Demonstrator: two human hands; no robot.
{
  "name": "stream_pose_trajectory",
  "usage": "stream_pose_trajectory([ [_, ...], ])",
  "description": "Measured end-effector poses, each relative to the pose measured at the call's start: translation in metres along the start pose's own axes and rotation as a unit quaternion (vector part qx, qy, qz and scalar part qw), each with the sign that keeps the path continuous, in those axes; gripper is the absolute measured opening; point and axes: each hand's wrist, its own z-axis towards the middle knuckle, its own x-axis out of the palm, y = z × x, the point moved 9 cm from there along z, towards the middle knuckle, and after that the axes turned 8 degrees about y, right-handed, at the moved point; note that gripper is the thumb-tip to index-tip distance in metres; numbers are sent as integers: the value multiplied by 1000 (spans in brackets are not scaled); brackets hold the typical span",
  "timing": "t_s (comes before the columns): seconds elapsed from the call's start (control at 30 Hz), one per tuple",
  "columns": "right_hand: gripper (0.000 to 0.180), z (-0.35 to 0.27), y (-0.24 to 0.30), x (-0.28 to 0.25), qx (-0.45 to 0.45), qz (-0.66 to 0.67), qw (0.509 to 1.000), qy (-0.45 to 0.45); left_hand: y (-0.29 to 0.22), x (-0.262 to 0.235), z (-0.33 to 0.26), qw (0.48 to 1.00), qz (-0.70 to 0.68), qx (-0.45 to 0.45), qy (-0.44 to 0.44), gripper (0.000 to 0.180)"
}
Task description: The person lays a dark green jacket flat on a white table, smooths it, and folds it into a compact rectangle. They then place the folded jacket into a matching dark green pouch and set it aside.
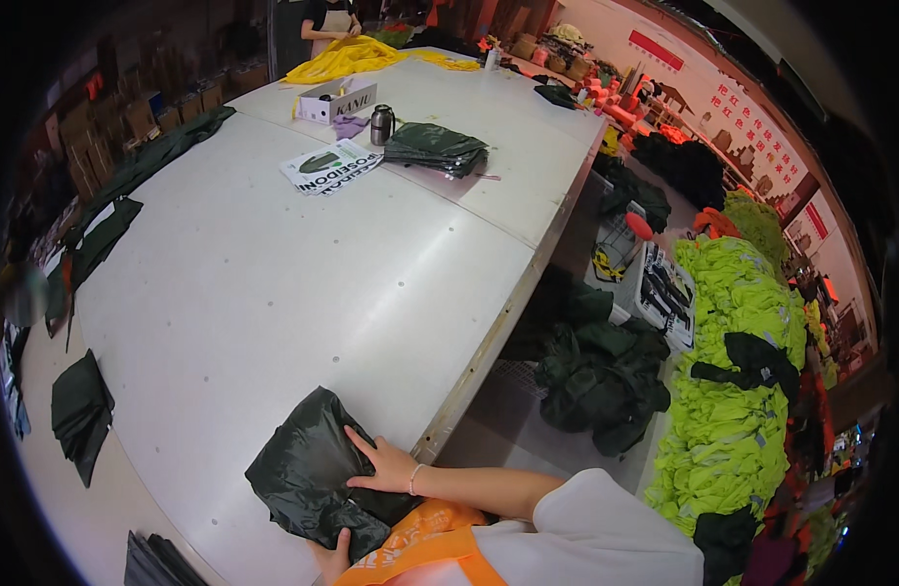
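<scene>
A folded dark green garment (308,464), shiny and creased, lies at the table's near edge in front of me. Spread on its right part is my right hand (383,467), index finger and thumb stretched apart; some of its fingers are hidden. My left hand (334,559) grips the lower edge of the garment, its thumb on top and the other fingers out of sight below. An orange apron (420,537) touches the garment's near side.
On the white table (322,273) stand a stack of folded dark green garments (435,146), printed sheets (327,168), a dark flask (382,125) and a white box (335,101). Lime-green garments (728,361) are heaped at right. Another person (329,24) handles yellow cloth (347,61) far off.
</scene>
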Motion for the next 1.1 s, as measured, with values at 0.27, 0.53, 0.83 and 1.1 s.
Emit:
stream_pose_trajectory([
  [0.27, 81, 31, 79, -4, -54, -134, 989, -9, -17, -19, 48, 984, 102, 103, -104, 74],
  [0.53, 90, 62, 202, 88, -81, -440, 893, 42, 18, -13, 110, 938, 233, 194, -167, 47],
  [0.83, 67, 87, 183, 139, -84, -619, 780, 35, -19, -92, -4, 943, 301, -31, 140, 39],
  [1.1, 96, 82, 199, 142, -125, -622, 771, 63, 92, -469, -60, 753, 405, -182, -486, 66],
])
